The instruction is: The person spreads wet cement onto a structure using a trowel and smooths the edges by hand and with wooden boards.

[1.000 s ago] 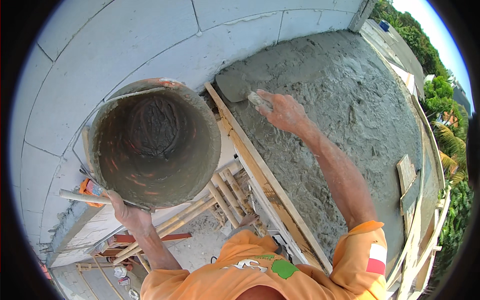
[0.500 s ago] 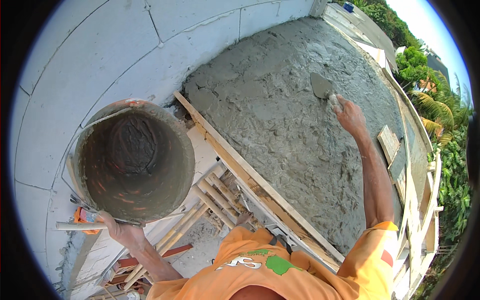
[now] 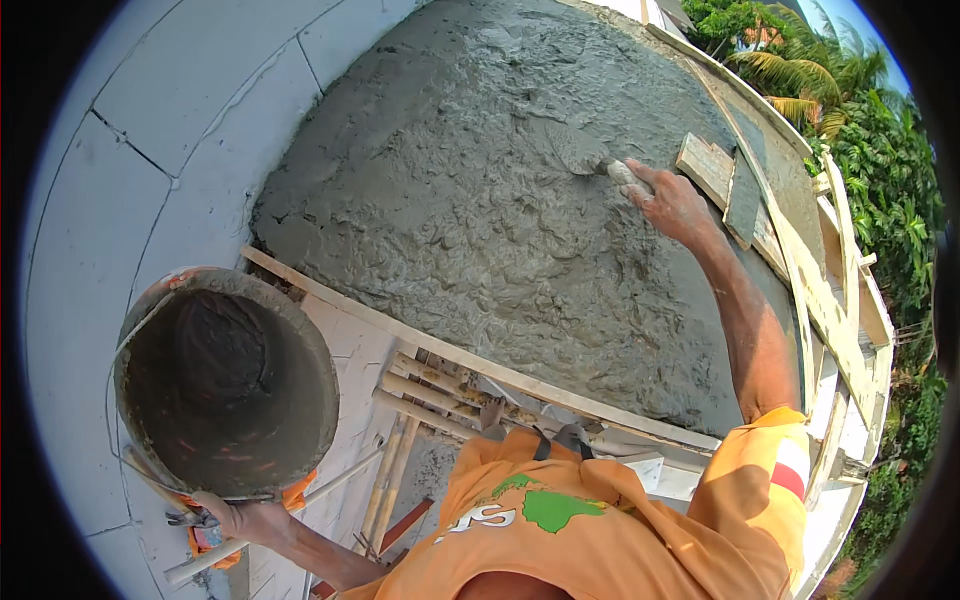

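My right hand [image 3: 672, 203] is closed round the pale, mortar-caked handle of a trowel [image 3: 618, 174]. The blade lies low on the wet grey concrete [image 3: 480, 220] and barely stands out from it. On the left, my left hand [image 3: 240, 520] grips the near rim of a bucket [image 3: 228, 480], which is tilted so that its mouth faces me. Grey mortar coats the bucket's inside, with a thick lump [image 3: 225, 345] at the bottom. Orange shows through the coating in places.
A pale block wall [image 3: 200, 110] bounds the concrete at left. A timber edge board [image 3: 480, 355] runs along its near side, above bamboo poles [image 3: 430, 395]. Short boards [image 3: 708, 168] lie by the right-hand formwork [image 3: 835, 330], with trees [image 3: 880, 180] beyond.
The whole view has shifted. My right hand has drawn the trowel nearer across the concrete, and its blade now sits flatter in the surface. My left hand keeps hold of the bucket.
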A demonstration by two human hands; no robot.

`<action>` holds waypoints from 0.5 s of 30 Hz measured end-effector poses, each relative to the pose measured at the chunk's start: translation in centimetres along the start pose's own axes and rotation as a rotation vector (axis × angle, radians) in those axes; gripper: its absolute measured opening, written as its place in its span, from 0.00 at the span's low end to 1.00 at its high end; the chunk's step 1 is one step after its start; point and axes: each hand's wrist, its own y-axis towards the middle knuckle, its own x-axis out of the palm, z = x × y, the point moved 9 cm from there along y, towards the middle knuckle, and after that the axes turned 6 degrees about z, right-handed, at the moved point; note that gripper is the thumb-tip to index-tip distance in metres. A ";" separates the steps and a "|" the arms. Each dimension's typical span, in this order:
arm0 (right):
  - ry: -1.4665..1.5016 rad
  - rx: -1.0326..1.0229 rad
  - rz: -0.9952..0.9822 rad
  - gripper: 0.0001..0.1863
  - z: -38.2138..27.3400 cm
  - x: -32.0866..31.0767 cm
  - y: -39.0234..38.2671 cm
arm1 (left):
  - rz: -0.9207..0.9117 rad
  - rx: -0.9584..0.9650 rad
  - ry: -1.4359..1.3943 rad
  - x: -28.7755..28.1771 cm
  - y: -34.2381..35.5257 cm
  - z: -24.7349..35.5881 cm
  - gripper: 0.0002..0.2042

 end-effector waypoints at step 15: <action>0.046 0.176 0.013 0.28 6.2 -0.2 -2.0 | -0.119 0.013 -0.061 2.8 -0.6 1.8 0.27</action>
